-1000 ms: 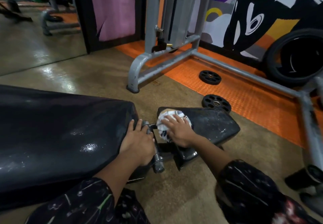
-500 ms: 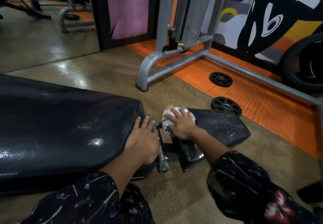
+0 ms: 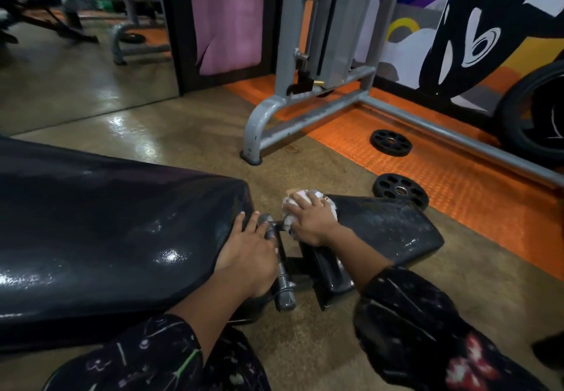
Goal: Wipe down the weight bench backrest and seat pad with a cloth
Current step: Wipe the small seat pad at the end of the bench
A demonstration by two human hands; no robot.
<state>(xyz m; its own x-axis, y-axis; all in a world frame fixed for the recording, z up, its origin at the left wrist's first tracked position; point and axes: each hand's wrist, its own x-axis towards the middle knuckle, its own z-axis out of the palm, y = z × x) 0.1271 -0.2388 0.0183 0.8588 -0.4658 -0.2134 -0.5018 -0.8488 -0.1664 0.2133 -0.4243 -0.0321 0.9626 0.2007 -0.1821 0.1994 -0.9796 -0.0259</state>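
The long black backrest (image 3: 100,238) of the weight bench fills the left of the view, glossy and damp. The smaller black seat pad (image 3: 387,232) lies to its right, with a grey metal bar (image 3: 282,280) in the gap between them. My left hand (image 3: 247,256) rests flat on the backrest's right end, fingers touching the bar. My right hand (image 3: 311,219) presses a crumpled white cloth (image 3: 300,200) onto the seat pad's left end, near the gap. The cloth is mostly covered by the hand.
Two black weight plates (image 3: 401,190) (image 3: 390,142) lie on the orange rubber mat (image 3: 457,174) behind the seat pad. A grey machine frame (image 3: 293,116) stands beyond. A large tyre (image 3: 537,116) leans at the right wall; a mirror (image 3: 76,55) is at the back left.
My right hand has slid the cloth slightly left along the seat pad toward the gap. My left hand has stayed on the backrest end. The camera shifted a little.
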